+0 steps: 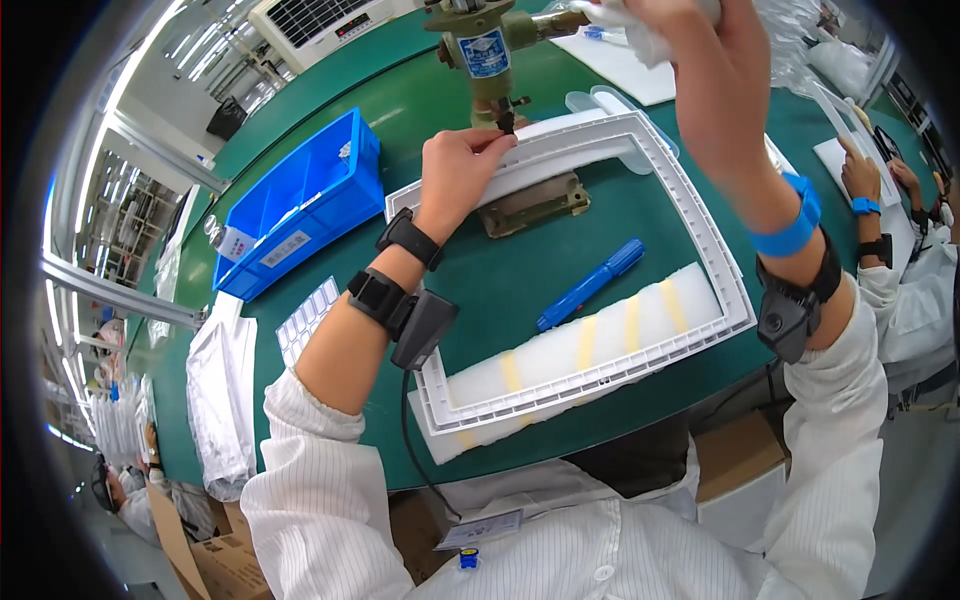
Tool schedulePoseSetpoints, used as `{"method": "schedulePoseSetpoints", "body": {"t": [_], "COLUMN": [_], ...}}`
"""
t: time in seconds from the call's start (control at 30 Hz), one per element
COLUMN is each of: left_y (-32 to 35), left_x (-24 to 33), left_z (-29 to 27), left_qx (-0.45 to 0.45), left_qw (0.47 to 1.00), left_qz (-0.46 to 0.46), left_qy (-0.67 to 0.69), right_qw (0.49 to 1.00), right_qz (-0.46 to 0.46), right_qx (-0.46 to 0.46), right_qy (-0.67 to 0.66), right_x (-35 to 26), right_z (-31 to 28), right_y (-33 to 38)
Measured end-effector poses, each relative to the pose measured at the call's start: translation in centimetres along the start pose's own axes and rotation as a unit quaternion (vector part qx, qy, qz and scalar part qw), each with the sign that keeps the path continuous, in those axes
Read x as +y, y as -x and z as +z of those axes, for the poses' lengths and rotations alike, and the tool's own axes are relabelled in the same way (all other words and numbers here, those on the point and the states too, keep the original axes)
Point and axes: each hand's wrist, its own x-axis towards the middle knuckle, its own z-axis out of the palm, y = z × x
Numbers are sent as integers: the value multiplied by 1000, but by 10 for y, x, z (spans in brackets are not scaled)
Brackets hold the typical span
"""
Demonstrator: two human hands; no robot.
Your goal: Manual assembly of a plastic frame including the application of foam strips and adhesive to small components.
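Observation:
A green hand press [484,55] stands at the far side of the bench, its dark ram tip pointing down. Below the tip, a white rectangular plastic frame [735,290] lies with its far side over the press base [537,205]. My left hand [462,172] is at the frame's far side, thumb and forefinger pinched together beside the ram tip; what sits between them is hidden. Raised at the upper right, my right hand [712,75] is closed around the white-wrapped end of the press lever [648,38].
Inside the frame lie a blue marker [590,286] and a white foam strip [600,335] with yellow bands. A blue divided bin [300,205] sits left, near a label sheet [308,320] and white bags [222,400]. Another person's hand [858,172] works at right.

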Motion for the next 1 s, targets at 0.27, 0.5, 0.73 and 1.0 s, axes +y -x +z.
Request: {"method": "schedulePoseSetpoints", "body": {"t": [0.27,0.5,0.73,1.0], "left_y": [1,2,2,2], "left_x": [3,3,3,7], "left_z": [0,2,1,-1], "left_qx": [0,-5,-11,-11], "left_qw": [1000,1000,1000,999], "left_qz": [-7,-21,-15,-25], "left_qy": [-11,-10,0,18], "right_qw": [998,992,980,938], "right_qz": [-60,-58,-81,-77], "right_qx": [-22,-95,-152,-286], "right_qy": [13,57,102,180], "right_x": [1,9,11,-12], "right_z": [-5,-22,-27,-40], "right_y": [20,52,58,18]}}
